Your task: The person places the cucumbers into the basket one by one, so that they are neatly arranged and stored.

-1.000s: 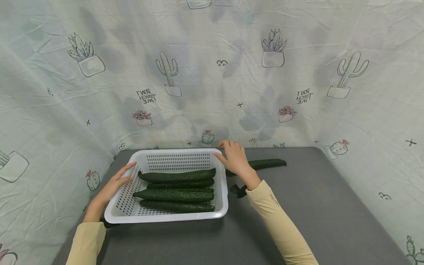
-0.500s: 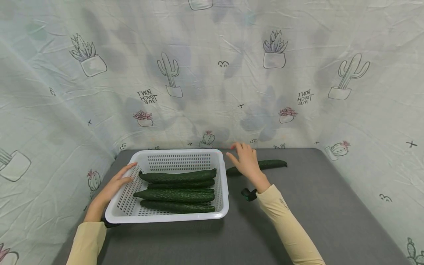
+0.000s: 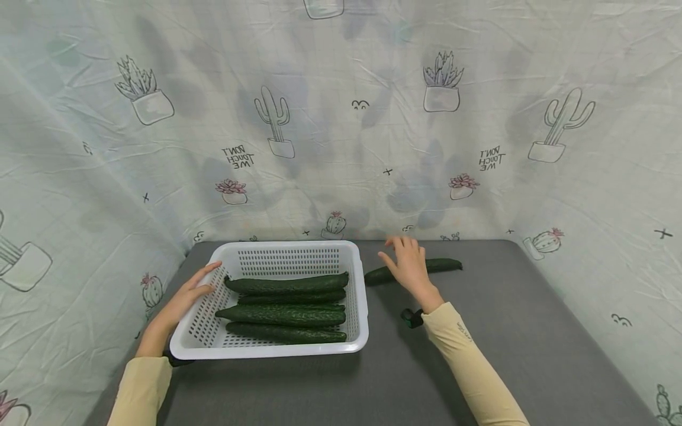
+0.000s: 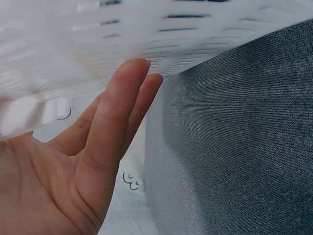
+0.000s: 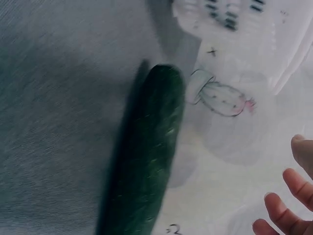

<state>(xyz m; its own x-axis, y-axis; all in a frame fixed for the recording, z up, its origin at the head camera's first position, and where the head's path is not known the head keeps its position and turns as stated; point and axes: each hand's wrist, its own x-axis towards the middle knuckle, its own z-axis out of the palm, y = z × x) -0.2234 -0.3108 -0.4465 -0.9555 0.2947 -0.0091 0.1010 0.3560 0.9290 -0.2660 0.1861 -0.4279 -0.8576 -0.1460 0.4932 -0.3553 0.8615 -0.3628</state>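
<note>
Several dark green cucumbers (image 3: 288, 315) lie side by side in a white plastic basket (image 3: 266, 352) with slotted walls. My left hand (image 3: 178, 305) rests against the basket's left side; in the left wrist view its fingers (image 4: 110, 112) are fairly straight along the outer wall. A single cucumber (image 3: 444, 264) lies on the table to the right of the basket. Over its middle hovers my right hand (image 3: 409, 266), holding nothing, fingers slightly bent and spread. That same cucumber (image 5: 146, 156) appears in the right wrist view, apart from the fingertips (image 5: 276, 205).
A grey cloth-covered table (image 3: 511, 331) carries everything. Behind it and on both sides hangs a pale curtain (image 3: 341, 130) printed with cacti. A dark wrist strap (image 3: 411, 318) shows by the right cuff.
My right hand has moved right, from the basket's back right corner to above the lone cucumber. The left hand and the basket stay in place.
</note>
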